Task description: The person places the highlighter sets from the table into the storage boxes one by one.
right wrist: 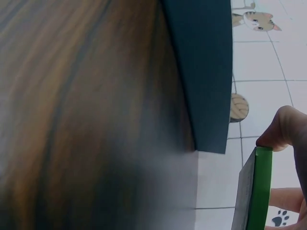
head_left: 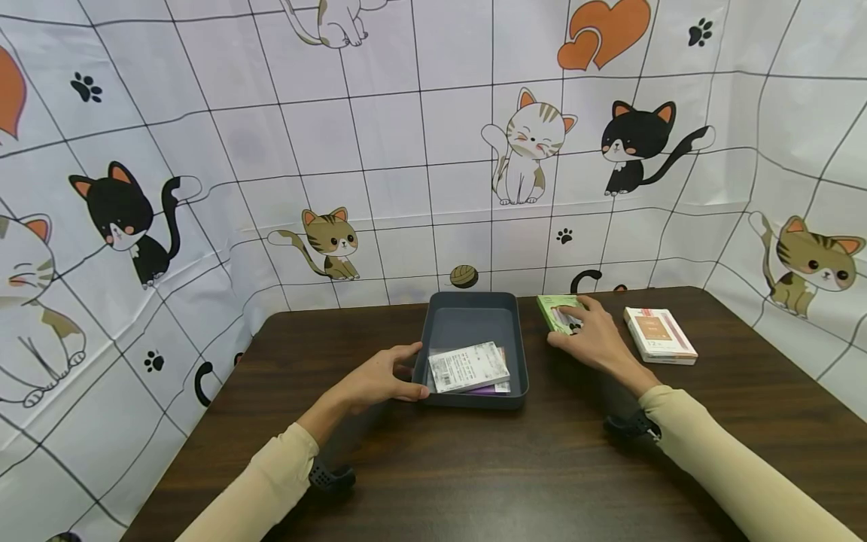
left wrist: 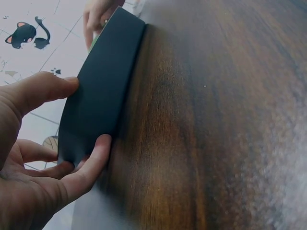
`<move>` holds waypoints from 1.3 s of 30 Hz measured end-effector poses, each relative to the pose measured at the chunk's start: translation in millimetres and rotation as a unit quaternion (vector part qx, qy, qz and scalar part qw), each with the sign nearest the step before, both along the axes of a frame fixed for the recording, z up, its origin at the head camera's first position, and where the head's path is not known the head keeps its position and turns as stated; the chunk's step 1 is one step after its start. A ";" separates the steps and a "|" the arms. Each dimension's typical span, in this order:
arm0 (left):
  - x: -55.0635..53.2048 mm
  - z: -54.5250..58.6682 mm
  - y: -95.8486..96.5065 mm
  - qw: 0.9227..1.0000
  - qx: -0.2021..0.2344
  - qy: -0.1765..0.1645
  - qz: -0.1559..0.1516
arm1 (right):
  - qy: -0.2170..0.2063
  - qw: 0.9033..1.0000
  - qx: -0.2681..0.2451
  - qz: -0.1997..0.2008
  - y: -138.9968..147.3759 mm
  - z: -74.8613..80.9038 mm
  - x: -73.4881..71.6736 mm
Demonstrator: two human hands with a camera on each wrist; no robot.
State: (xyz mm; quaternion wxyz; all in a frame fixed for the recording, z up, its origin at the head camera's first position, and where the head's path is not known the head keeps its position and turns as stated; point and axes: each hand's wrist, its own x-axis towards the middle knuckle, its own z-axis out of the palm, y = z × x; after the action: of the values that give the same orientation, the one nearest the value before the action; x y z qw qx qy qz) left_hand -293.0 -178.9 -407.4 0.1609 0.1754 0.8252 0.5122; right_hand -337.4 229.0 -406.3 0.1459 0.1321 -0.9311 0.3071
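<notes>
My left hand [head_left: 381, 382] grips the dark grey tray [head_left: 474, 299] at its near left corner, thumb and fingertips against the walls. In the left wrist view, the tray's outer wall [left wrist: 103, 79] lies between the spread digits. My right hand [head_left: 596, 339] pinches a thin green box [head_left: 557, 307] with a picture on its face, right of the tray. The right wrist view shows the box's green edge [right wrist: 261, 187] between thumb and fingers, apparently raised off the table. Inside the tray's near half, a white printed box [head_left: 469, 366] lies tilted over a purple-edged item [head_left: 482, 390].
A white box with an orange panel [head_left: 658, 336] lies on the brown wooden table [head_left: 474, 467], right of my right hand. Behind the table hangs a white gridded sheet [head_left: 406, 143] with cat prints. Each wrist wears a dark strap.
</notes>
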 end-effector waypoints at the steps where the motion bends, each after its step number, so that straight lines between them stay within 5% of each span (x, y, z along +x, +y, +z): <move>1: -0.1 -0.2 -0.2 1.000 0.000 0.001 0.000 | 0.002 1.000 -0.002 0.003 -1.7 1.0 0.3; 39: -0.7 -0.6 -1.8 1.000 0.001 0.004 -0.007 | -0.015 0.998 -0.057 0.020 -93.5 19.0 -10.1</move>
State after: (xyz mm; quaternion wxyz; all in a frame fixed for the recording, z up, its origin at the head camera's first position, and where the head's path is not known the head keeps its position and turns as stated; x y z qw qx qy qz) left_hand -293.7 -180.6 -407.9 0.1612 0.1835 0.8243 0.5108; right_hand -347.5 135.5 -387.3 0.1329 0.1373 -0.9114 0.3644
